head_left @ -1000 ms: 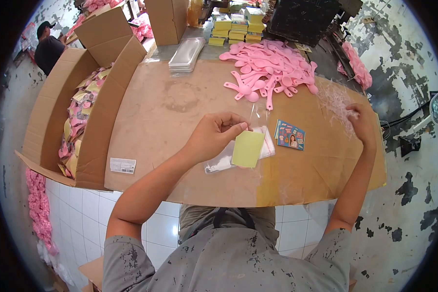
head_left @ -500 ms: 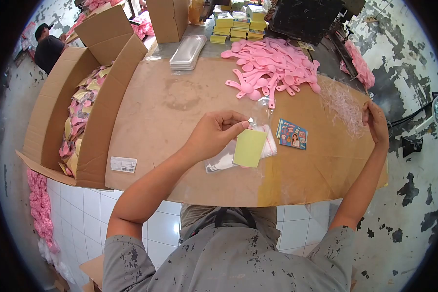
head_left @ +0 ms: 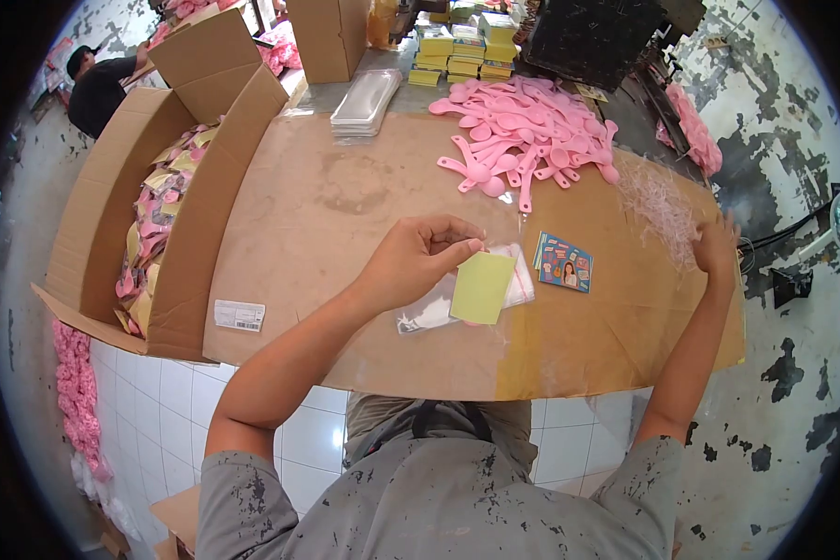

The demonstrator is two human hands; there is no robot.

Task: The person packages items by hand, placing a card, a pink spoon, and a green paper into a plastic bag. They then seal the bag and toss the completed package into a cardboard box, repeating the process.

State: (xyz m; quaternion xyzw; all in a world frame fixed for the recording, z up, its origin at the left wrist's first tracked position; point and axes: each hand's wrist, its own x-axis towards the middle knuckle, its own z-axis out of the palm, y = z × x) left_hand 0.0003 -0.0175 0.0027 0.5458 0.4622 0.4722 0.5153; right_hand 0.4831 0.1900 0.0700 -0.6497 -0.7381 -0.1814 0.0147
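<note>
My left hand pinches the top of a pale yellow card between thumb and fingers. A faint pink edge peeks out below the card; what it belongs to is mostly hidden. Under and beside the card lie clear plastic bags on the cardboard-covered table. Just right of them rests a small stack of printed blue cards. My right hand, fingers apart, is at the right edge of a tangle of thin clear plastic strips. Whether it touches a strip is too fine to make out.
Pink plastic spoons are heaped at the back. Behind them stand card stacks; clear sleeves lie farther left. A tall carton of packed pieces stands left, near a label. Another person is at far left.
My right hand has moved slightly down, and its fingers have gone from curled to spread beside the strips. My left hand still holds the yellow card in nearly the same place.
</note>
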